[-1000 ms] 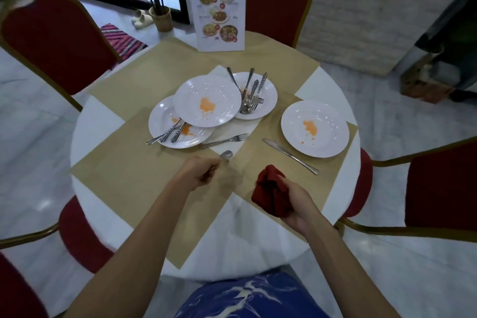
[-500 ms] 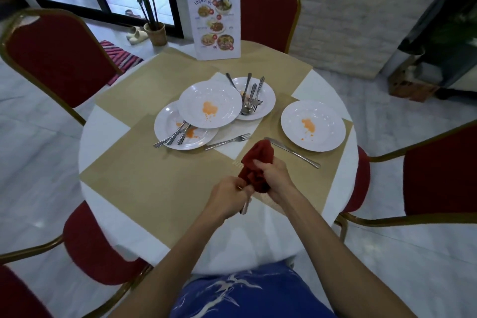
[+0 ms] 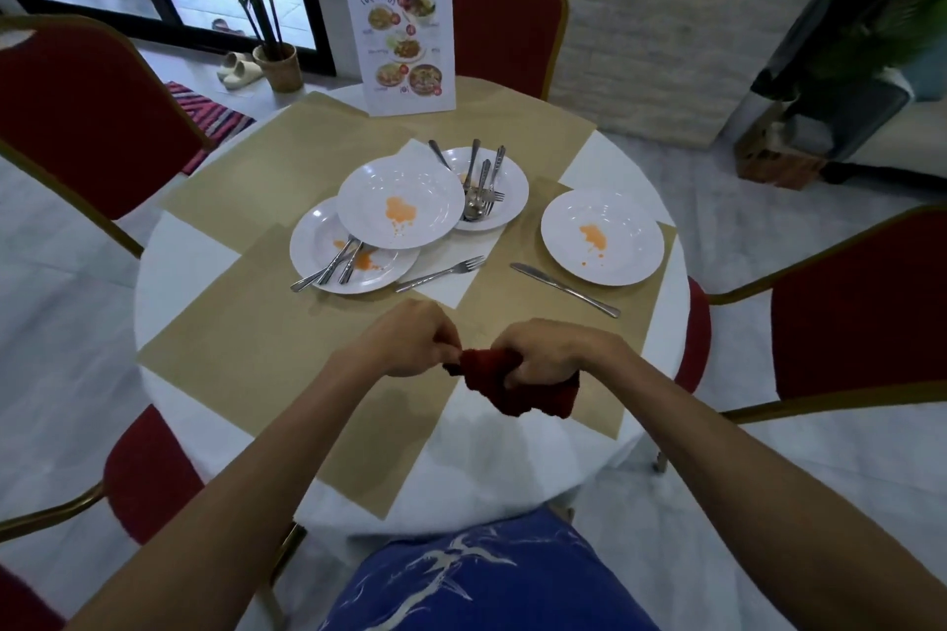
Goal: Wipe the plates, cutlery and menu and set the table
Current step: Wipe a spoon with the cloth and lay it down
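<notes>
Just above the near part of the round table, both hands were closed around a dark red cloth. The right hand gripped the bunched cloth in a full fist, with folds hanging out below it. The left hand was pinched shut at the cloth's left end; whether a piece of cutlery sat inside the cloth could not be told.

Farther out, three white plates overlapped in a cluster: a top plate with an orange smear, a left plate carrying cutlery across its rim, and a rear plate holding several forks and spoons. A fourth plate, also smeared orange, lay apart on the right. A lone fork and a knife lay on the brown paper mats between the plates and the hands. The menu stood upright at the far edge.
</notes>
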Available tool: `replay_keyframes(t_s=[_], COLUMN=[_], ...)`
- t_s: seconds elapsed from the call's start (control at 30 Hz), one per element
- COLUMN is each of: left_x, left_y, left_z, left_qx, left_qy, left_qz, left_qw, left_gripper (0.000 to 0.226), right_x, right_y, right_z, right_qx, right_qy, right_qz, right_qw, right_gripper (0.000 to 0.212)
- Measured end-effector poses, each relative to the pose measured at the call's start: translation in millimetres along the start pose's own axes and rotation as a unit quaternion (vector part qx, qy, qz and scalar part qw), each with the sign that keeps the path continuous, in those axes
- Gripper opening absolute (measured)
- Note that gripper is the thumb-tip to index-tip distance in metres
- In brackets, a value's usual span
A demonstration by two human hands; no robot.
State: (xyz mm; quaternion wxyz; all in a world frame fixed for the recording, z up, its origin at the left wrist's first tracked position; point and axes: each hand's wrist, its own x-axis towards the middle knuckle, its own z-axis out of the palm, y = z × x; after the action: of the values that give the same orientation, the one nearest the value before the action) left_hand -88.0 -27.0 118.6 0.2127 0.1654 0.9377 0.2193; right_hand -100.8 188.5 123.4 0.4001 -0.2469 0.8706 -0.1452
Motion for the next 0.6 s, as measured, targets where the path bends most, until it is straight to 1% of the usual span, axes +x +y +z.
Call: replay_keyframes(t_s=[0.03, 0.07, 0.1, 0.13, 0.2, 0.23, 0.27, 0.3, 0.33, 0.37, 0.4, 0.47, 0.5, 0.53, 0.6], left_x=[-2.2, -6.0, -10.4, -14.3, -16.4, -13.6, -9.1, -4.5, -0.8, 0.8, 0.4, -2.9, -4.0, -4.4, -2.9], left_y=[-3.2, -4.4, -2.8, 2.5, 19.7, 27.3, 32.7, 35.6, 35.2, 33.1, 29.5, 17.5, 10.6, 4.2, -2.7], left_z=[-0.1, 1.9, 6.2, 12.2, 28.7, 38.0, 46.4, 53.1, 58.3, 61.9, 63.4, 60.9, 57.5, 53.0, 43.8], left_qx=[-0.023, -0.065, -0.120, -0.173, -0.232, -0.247, -0.259, -0.267, -0.271, -0.274, -0.273, -0.260, -0.264, -0.282, -0.336], left_qy=[0.007, 0.012, 0.013, 0.012, 0.026, 0.042, 0.061, 0.074, 0.078, 0.070, 0.052, 0.025, 0.031, 0.055, 0.133], left_qz=[-0.012, -0.027, -0.041, -0.049, -0.057, -0.062, -0.070, -0.082, -0.095, -0.106, -0.113, -0.121, -0.126, -0.132, -0.146], left_qw=[1.000, 0.997, 0.992, 0.984, 0.971, 0.966, 0.962, 0.957, 0.955, 0.953, 0.954, 0.958, 0.956, 0.949, 0.921], left_gripper=[0.011, 0.011, 0.015, 0.020, 0.030, 0.032, 0.031, 0.030, 0.028, 0.028, 0.031, 0.036, 0.032, 0.026, 0.015], right_x=[-4.2, -7.4, -9.2, -6.3, 9.1, 20.8, 30.0, 36.9, 41.4, 42.7, 40.2, 36.3, 35.4, 34.0, 36.6], right_y=[7.3, 14.5, 18.3, 20.2, 15.1, 9.8, 2.7, -5.1, -11.0, -15.0, -18.4, -19.5, -16.1, -13.6, -12.4], right_z=[-1.6, -3.6, -4.2, -2.5, 5.3, 13.4, 21.2, 27.8, 31.7, 33.9, 34.4, 34.7, 36.2, 38.1, 44.9], right_qx=[0.082, 0.188, 0.291, 0.361, 0.419, 0.451, 0.499, 0.544, 0.573, 0.582, 0.586, 0.584, 0.576, 0.562, 0.523], right_qy=[0.049, 0.106, 0.167, 0.235, 0.363, 0.397, 0.415, 0.421, 0.428, 0.438, 0.440, 0.427, 0.420, 0.418, 0.414], right_qz=[-0.013, -0.021, -0.026, -0.016, 0.045, 0.075, 0.095, 0.109, 0.113, 0.112, 0.106, 0.102, 0.104, 0.105, 0.100], right_qw=[0.995, 0.976, 0.942, 0.902, 0.831, 0.796, 0.755, 0.718, 0.690, 0.676, 0.673, 0.682, 0.694, 0.706, 0.739], right_gripper=[0.026, 0.028, 0.029, 0.028, 0.018, 0.015, 0.015, 0.017, 0.019, 0.021, 0.023, 0.028, 0.027, 0.023, 0.014])
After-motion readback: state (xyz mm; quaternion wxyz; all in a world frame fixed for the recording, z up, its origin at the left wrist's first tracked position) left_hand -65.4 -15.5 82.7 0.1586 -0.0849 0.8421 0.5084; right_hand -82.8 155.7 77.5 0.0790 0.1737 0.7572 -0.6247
